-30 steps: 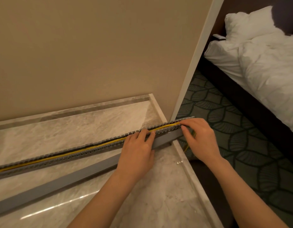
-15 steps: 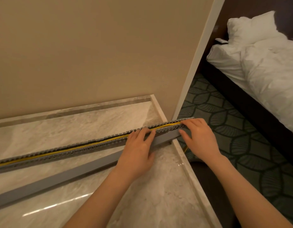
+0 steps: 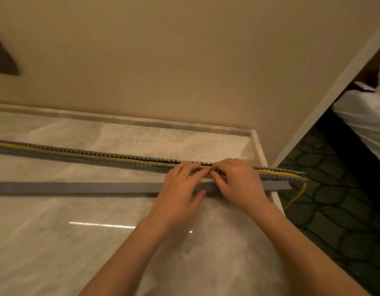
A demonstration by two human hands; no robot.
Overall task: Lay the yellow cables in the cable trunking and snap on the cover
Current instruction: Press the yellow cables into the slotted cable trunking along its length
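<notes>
Wall (image 3: 163, 50) of plain beige fills the upper half of the view. Below it spreads a polished marble ledge (image 3: 56, 242), with dark leaf-patterned carpet (image 3: 345, 210) past its right edge and white bedding (image 3: 366, 116) at the far right.

Across the ledge, almost level, runs the grey slotted cable trunking (image 3: 78, 153), its right end jutting over the carpet. Its grey cover (image 3: 78, 187) lies loose on the marble just in front of it, nearly parallel. The yellow cables (image 3: 142, 160) sit inside the channel along its length, and one tail hangs out of the right end toward the carpet.

Both forearms reach in from below. The left hand (image 3: 180, 193) lies palm down, its fairly straight fingers pressing on the top of the cable trunking and its thumb spread over the cover; it clasps nothing. The right hand (image 3: 240, 182) is just beside it, fingertips almost touching the left's, fingers curled over the channel and thumb against its near wall, so it grasps the cable trunking.

A second ago the right hand was at the trunking's right end, well apart from the left; it has since slid in beside it. The view has swung left, so less of the bedding shows.
</notes>
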